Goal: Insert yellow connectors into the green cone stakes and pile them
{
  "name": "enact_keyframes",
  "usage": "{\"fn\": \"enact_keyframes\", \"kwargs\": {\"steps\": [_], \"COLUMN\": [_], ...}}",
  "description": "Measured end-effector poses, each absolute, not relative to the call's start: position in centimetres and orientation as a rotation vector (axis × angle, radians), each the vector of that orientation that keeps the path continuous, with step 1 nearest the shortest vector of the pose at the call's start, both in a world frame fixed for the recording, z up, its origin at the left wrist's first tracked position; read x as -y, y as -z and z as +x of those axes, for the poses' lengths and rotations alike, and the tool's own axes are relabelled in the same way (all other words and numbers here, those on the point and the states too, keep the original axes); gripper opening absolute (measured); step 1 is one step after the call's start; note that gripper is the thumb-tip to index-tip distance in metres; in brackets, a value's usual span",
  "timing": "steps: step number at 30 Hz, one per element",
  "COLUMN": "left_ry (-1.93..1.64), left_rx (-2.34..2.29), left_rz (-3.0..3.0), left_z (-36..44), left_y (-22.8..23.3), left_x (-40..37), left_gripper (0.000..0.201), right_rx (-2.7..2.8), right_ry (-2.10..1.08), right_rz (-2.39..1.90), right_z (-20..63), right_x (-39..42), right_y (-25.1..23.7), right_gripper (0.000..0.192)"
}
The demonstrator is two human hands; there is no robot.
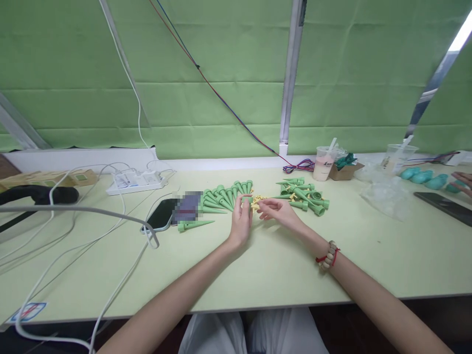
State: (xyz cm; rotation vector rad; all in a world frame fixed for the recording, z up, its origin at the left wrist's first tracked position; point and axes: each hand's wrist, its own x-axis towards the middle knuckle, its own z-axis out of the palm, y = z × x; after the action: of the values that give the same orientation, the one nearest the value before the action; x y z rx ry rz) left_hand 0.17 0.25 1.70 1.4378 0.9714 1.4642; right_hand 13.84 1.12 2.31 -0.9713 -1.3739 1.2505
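In the head view, a green cone [248, 200] is held in the left hand [241, 223], its wide end seen between thumb and fingers. The right hand [278, 210] is held just beside it, fingertips bunched narrowly near small yellow pieces [261, 198] — whether one is pinched cannot be told. The hands are flanked by more green cones: a fanned row [221, 195] on the left, a loose pile [300, 196] on the right — all laid on the table [280, 275].
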Motion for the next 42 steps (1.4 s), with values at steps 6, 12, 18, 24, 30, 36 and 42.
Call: {"fn": "enact_keyframes", "kwargs": {"steps": [6,12,18,24,30,36,42], "left_ry": [-1.465,-1.451,-1.462,-1.435,-1.447,-1.473,-1.455], "left_rx": [-0.939,-0.954,-0.976,-0.984,-0.974,-0.939,-0.927], "left_rz": [1.462,1.385,1.456,1.570,1.384,1.294,1.347], "left_z": [0.1,0.3,0.1,-0.1,0.2,0.3,0.3], "left_y": [-1.6,-2.0,-1.6,-1.1,-1.6,-2.1,-1.7], "left_x": [-0.1,0.0,-0.3,-0.3,-0.4,-0.3,-0.2], "left_gripper": [0.032,0.030,0.033,0.037,0.037,0.035,0.035], "right_rx": [1.372,1.401,1.506,1.522,1.499,1.509,1.516], "right_ry": [-1.258,-1.216,-1.112,-1.255,-1.158,-1.022,-1.115], "right_rz": [-0.968,-0.966,-0.963,-0.916,-0.964,-0.980,-1.000], "right_z": [14.1,13.8,13.6,13.4,13.6,13.9,13.8], "right_x": [-0.8,-0.9,-0.7,-0.8,-1.0,-0.8,-1.0], "right_y": [-2.9,-2.5,-2.3,-1.9,-1.8,-2.6,-2.0], "right_gripper": [0.038,0.040,0.041,0.051,0.047,0.041,0.044]}}
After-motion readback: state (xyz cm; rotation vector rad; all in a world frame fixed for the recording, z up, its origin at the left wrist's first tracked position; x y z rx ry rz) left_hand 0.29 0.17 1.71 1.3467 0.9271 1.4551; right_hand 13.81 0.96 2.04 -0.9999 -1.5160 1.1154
